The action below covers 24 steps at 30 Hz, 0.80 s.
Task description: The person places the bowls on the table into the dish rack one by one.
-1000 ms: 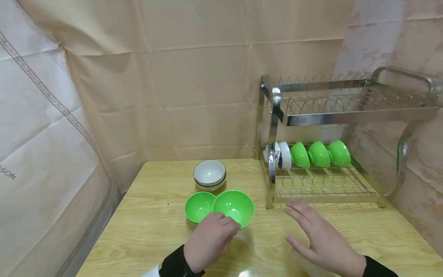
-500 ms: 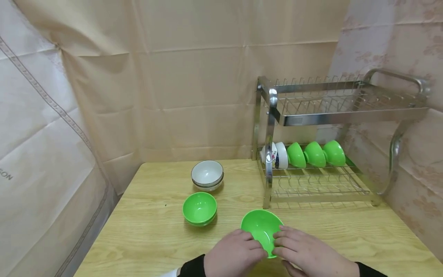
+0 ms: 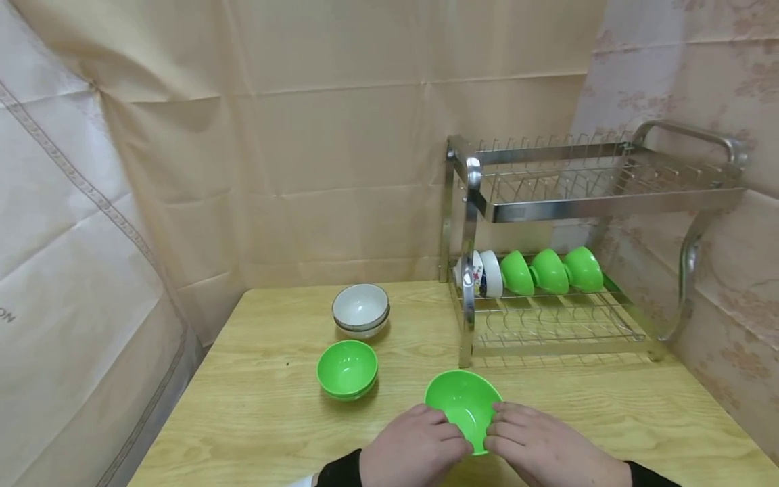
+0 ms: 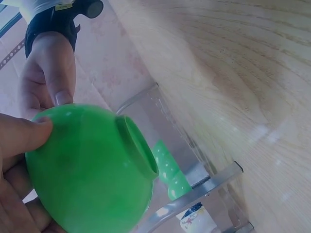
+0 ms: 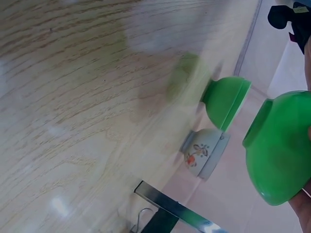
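Both hands hold one green bowl (image 3: 460,400) near the front of the table, tilted towards me and raised off the wood. My left hand (image 3: 420,443) grips its left rim, fingers over the edge. In the left wrist view the left thumb (image 4: 29,133) presses the outside of the bowl (image 4: 87,165). My right hand (image 3: 550,443) holds the right rim, its thumb showing on the outer wall in the left wrist view. To the left stands a stack of green bowls (image 3: 347,368). Behind it is a stack of white bowls (image 3: 361,308), flower-patterned outside.
A two-tier metal dish rack (image 3: 548,348) stands at the back right. Its lower tier holds three green bowls (image 3: 550,272) on their sides and white patterned bowls (image 3: 491,274) at the left end. Beige cloth (image 3: 335,169) hangs behind the wooden table (image 3: 255,406).
My left hand has taken the green bowl from beside the green stack and brought it right and nearer. My right hand has moved left and taken hold of it. In the last half second little has moved.
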Tool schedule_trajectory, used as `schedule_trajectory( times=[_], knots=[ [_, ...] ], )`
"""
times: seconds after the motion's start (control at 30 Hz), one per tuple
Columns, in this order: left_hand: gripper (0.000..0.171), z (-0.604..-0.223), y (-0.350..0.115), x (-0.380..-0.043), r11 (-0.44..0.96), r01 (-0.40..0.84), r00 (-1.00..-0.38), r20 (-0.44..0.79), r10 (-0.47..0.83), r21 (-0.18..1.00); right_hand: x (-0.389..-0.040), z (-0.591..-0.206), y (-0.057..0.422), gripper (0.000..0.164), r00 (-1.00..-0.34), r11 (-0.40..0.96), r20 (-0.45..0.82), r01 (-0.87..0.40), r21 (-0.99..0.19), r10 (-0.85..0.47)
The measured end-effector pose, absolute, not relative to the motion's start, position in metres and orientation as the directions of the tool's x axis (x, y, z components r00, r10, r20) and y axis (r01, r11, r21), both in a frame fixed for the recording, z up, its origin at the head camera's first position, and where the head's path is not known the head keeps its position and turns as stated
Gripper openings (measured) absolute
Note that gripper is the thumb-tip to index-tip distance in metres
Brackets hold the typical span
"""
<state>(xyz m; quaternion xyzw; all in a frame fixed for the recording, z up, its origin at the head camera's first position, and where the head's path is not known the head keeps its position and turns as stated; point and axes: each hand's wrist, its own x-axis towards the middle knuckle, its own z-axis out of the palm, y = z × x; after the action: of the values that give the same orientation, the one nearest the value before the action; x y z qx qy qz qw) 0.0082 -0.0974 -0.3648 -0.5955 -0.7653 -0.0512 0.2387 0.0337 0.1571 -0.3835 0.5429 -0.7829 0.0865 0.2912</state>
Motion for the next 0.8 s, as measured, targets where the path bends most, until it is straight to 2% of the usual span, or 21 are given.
schedule_trajectory(
  times=[0.23,0.37,0.47,0.53,0.6,0.7,0.8],
  knots=[
    [0.014,-0.367,-0.096,0.005,0.313,0.932,-0.183,0.506,0.843,-0.185,0.033,-0.384,0.16,0.037,-0.282,0.436,0.592,-0.89,0.133,-0.755],
    [0.031,-0.367,-0.097,0.002,0.362,0.922,-0.237,0.539,0.808,-0.138,0.03,-0.383,0.166,0.034,-0.338,0.502,0.655,-0.862,0.073,-0.676],
    [0.048,-0.368,-0.101,0.0,0.421,0.902,-0.311,0.532,0.787,-0.095,0.029,-0.381,0.178,0.03,-0.45,0.608,0.68,-0.794,-0.007,-0.579],
    [0.058,-0.369,-0.104,-0.001,0.463,0.881,-0.35,0.522,0.778,-0.1,0.028,-0.378,0.188,0.019,-0.559,0.697,0.669,-0.712,-0.083,-0.491],
    [0.063,-0.37,-0.105,-0.001,0.496,0.862,-0.384,0.506,0.772,-0.103,0.025,-0.375,0.201,0.013,-0.702,0.775,0.612,-0.592,-0.219,-0.364],
    [0.067,-0.375,-0.106,0.0,0.527,0.843,-0.427,0.465,0.775,-0.104,0.016,-0.37,0.226,0.019,-0.871,0.807,0.463,-0.39,-0.444,-0.166],
    [0.069,-0.381,-0.106,0.0,0.537,0.838,-0.454,0.425,0.783,-0.094,0.001,-0.371,0.257,0.03,-0.943,0.758,0.332,-0.233,-0.609,-0.023]
  ],
)
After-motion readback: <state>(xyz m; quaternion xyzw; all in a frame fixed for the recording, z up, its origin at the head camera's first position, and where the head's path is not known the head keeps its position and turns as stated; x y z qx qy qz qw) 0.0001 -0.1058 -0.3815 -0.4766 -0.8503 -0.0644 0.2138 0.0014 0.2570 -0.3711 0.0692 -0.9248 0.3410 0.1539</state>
